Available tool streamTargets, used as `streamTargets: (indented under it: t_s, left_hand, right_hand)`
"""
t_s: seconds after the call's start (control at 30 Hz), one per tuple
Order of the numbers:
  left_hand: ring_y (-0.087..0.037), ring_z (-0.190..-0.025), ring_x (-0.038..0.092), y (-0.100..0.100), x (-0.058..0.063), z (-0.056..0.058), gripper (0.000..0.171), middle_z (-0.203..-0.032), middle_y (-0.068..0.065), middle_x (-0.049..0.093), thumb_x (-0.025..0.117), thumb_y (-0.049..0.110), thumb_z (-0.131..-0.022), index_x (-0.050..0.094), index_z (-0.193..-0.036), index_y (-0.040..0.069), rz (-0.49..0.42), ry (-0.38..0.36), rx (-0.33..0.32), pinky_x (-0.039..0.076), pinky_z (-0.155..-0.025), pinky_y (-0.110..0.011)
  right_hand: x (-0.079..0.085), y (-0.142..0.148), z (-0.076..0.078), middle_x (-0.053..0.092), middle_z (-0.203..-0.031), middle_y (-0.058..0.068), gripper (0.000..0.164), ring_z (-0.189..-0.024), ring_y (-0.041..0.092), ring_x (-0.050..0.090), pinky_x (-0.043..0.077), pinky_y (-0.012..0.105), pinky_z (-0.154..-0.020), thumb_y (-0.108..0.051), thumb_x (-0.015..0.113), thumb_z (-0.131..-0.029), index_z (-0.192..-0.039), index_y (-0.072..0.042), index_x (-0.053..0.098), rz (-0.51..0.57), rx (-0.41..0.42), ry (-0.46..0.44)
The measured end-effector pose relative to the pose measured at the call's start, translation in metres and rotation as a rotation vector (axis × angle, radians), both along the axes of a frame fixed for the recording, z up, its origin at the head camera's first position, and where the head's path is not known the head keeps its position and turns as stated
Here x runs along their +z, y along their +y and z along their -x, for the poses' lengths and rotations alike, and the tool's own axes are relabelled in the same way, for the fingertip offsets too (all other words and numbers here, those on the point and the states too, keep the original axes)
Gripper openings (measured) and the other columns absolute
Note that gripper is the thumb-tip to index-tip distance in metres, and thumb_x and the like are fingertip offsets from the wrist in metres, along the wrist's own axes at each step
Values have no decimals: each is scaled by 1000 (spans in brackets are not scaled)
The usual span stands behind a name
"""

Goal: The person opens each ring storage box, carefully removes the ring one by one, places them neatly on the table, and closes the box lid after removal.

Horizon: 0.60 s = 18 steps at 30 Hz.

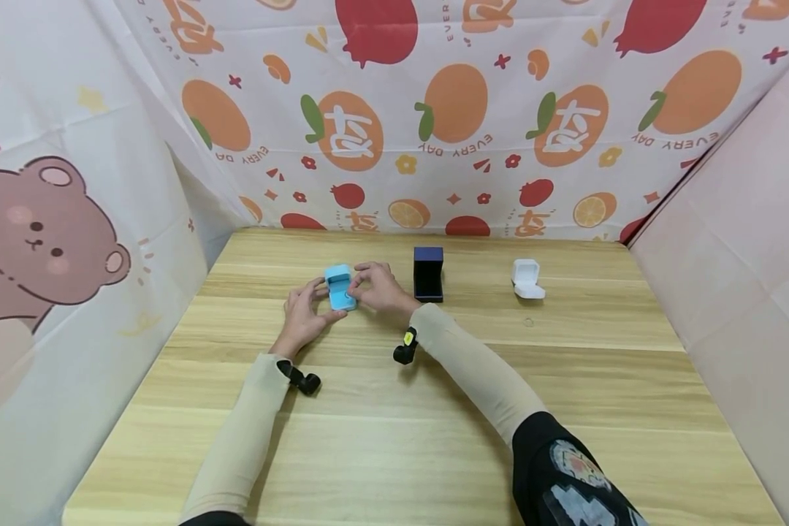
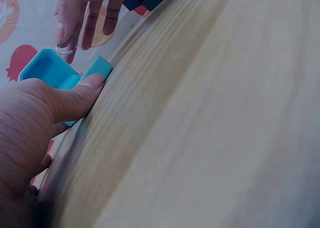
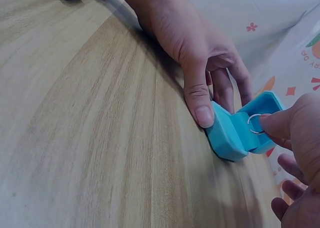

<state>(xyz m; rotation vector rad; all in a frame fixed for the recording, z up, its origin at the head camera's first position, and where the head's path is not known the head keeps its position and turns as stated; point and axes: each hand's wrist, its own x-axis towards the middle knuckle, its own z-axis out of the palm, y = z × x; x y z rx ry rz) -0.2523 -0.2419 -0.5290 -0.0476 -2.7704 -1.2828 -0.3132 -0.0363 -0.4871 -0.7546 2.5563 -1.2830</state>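
Observation:
A small turquoise ring box (image 1: 339,286) stands with its lid up on the wooden table. My left hand (image 1: 305,315) grips it from the left, the thumb on its front and the fingers behind. In the right wrist view, a thin silver ring (image 3: 254,124) is pinched between the thumb and finger of my right hand (image 3: 300,138), in front of the box's opening. The left wrist view shows the same ring (image 2: 65,49) above the turquoise box (image 2: 50,67), with my right hand's other fingers hanging loose.
To the right of my right hand stands an open dark blue box (image 1: 428,274) with a black inside. A white ring box (image 1: 527,279), lid up, is farther right, and a thin ring (image 1: 529,322) lies in front of it. A fruit-printed cloth (image 1: 401,168) hangs behind the table (image 1: 394,453).

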Motion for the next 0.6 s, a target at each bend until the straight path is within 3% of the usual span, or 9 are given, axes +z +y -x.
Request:
streamTargets:
  t_s: [0.33,0.6]
  left_hand:
    - [-34,-130,33,0,2,2,90,-144,-14,62,84,31,-85,34,-158,13,8,-3,-3,17,-111,-57]
    - [-35,-132,32,0,2,3,90,-143,-16,62,84,29,-84,34,-157,12,5,6,-2,16,-111,-58]
  right_hand:
    - [-2,4,3,51,-154,8,13,-146,33,32,22,57,-123,-22,70,-96,-89,-13,77,5,4,-18]
    - [-3,7,3,56,-149,15,12,-146,29,44,26,53,-125,-13,69,-95,-91,-6,77,14,63,-14]
